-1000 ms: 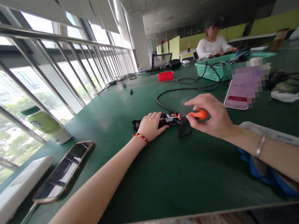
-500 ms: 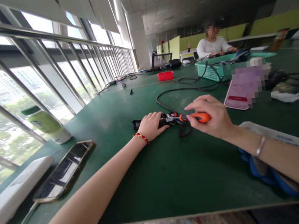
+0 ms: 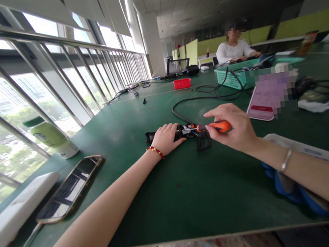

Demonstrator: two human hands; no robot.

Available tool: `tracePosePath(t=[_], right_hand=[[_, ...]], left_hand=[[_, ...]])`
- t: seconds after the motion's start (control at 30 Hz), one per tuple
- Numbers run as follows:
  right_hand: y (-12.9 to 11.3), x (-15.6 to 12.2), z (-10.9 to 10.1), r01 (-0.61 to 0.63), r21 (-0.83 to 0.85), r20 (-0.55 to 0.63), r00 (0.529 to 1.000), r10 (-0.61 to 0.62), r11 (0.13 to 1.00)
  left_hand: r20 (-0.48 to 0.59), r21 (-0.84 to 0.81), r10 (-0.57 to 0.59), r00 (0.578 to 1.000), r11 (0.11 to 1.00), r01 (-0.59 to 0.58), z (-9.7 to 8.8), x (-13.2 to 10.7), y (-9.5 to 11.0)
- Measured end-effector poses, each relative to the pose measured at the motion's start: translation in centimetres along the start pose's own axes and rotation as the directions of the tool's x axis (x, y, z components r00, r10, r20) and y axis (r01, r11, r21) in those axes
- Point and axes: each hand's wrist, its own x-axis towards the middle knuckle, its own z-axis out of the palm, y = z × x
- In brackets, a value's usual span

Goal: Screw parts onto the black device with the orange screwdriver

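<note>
Under my left hand point(image 3: 168, 136) lies a black corded device point(image 3: 151, 137), with a bit of orange and some small wires showing at its right end. My left fingers wrap over it and press it against the green table. My right hand point(image 3: 231, 126) is closed on the orange handle of a screwdriver point(image 3: 219, 127), the index finger lifted off. The screwdriver's metal shaft points left into the device's opened end. A black cord point(image 3: 178, 115) runs from there toward the back right. I cannot make out the screw or part at the tip.
At left are a bottle point(image 3: 49, 136), a phone point(image 3: 72, 191) and a white power strip point(image 3: 19, 211). A red tray point(image 3: 182, 83) and a green basket point(image 3: 229, 79) stand farther back. Right are a propped phone point(image 3: 260, 103) and blue-grey gloves point(image 3: 299, 198). A person point(image 3: 234, 51) sits beyond.
The screwdriver and my right hand have shifted very slightly, the handle turning a little in my fingers. My left hand and the device stay where they were.
</note>
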Motion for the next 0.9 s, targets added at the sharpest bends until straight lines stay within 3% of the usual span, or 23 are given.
tracePosePath(t=[0.13,0.33,0.53,0.73,0.9], right_hand=[[0.16,-0.19,0.12,0.004,0.022,-0.042,0.999,-0.003,1.0],[0.07,-0.05,0.08,0.028,0.004,0.009,1.0,-0.029,1.0],[0.19,-0.17,0.18,0.018,0.031,-0.042,0.999,-0.016,0.999],[-0.01,-0.05,0.06,0.036,0.015,0.012,0.999,-0.036,0.999],[0.12,-0.13,0.1,0.032,0.024,-0.02,0.999,-0.032,0.999]], left_hand=[[0.0,-0.003,0.0,1.0,1.0,0.0,-0.07,-0.05,0.02],[-0.008,-0.008,-0.003,1.0,1.0,0.003,0.04,-0.02,0.0],[-0.005,-0.016,0.0,1.0,1.0,-0.001,0.08,-0.02,-0.09],[-0.008,-0.022,-0.004,1.0,1.0,0.004,0.07,-0.02,-0.04],[-0.011,-0.013,0.001,1.0,1.0,-0.001,0.07,0.01,-0.01]])
